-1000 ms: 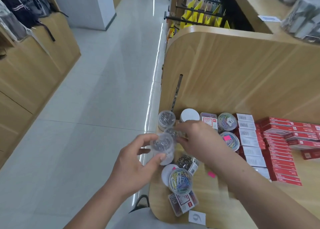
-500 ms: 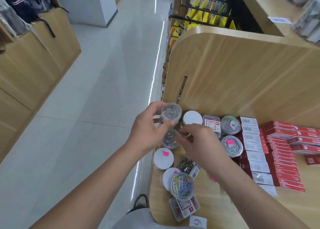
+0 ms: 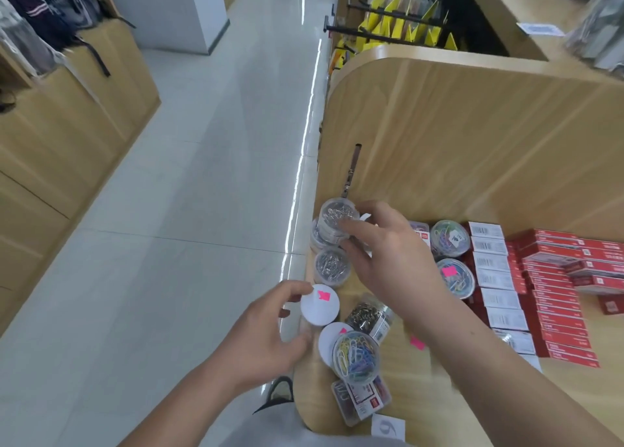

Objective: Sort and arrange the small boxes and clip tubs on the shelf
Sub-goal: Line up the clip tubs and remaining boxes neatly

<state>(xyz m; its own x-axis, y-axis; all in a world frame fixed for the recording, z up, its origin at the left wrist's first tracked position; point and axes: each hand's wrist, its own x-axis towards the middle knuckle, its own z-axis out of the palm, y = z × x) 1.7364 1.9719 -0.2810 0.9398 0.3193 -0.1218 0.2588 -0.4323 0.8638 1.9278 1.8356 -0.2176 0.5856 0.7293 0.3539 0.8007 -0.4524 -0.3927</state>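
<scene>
My left hand (image 3: 266,332) grips a round tub with a white base and a pink sticker (image 3: 320,303) at the shelf's left edge. My right hand (image 3: 388,254) holds the top tub of silver clips (image 3: 336,213), which sits stacked on another clear tub (image 3: 319,240) at the back left corner. One more silver-clip tub (image 3: 332,266) stands just in front of the stack. A tub of coloured clips (image 3: 354,353) lies nearer me, partly over a second white-based tub (image 3: 329,340).
A tub of dark clips (image 3: 368,316) lies on its side mid-shelf. Two coloured-clip tubs (image 3: 449,237) stand by rows of white-labelled small boxes (image 3: 496,279) and red boxes (image 3: 557,298). A clear flat box (image 3: 361,399) lies near the front edge. The wooden back wall (image 3: 472,142) rises behind.
My left hand let go of the silver-clip tub on the stack and dropped to grip the white-based tub. My right hand moved up from the lower tub to the stack's top tub.
</scene>
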